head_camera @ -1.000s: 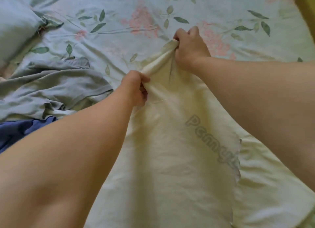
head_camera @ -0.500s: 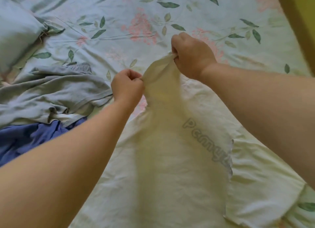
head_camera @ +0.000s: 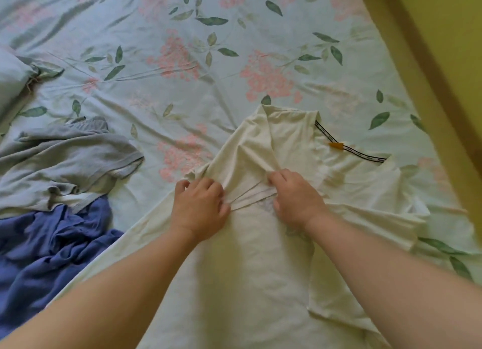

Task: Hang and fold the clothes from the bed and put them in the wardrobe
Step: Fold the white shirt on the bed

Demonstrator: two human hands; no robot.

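The bed (head_camera: 234, 48) carries everything; the cream shirt (head_camera: 247, 270) lies spread over its near half, collar at the far end, with a grey top (head_camera: 65, 160) and a blue one (head_camera: 39, 257) heaped to its left; the left hand (head_camera: 199, 207) and right hand (head_camera: 294, 200) each pinch a gathered fold at mid-shirt, fingers curled into the cloth; uneven pulls could skew the fold and set creases.

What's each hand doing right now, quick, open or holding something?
Left hand: grips bunched fabric of the cream T-shirt.
Right hand: pinches a fold of the same shirt.
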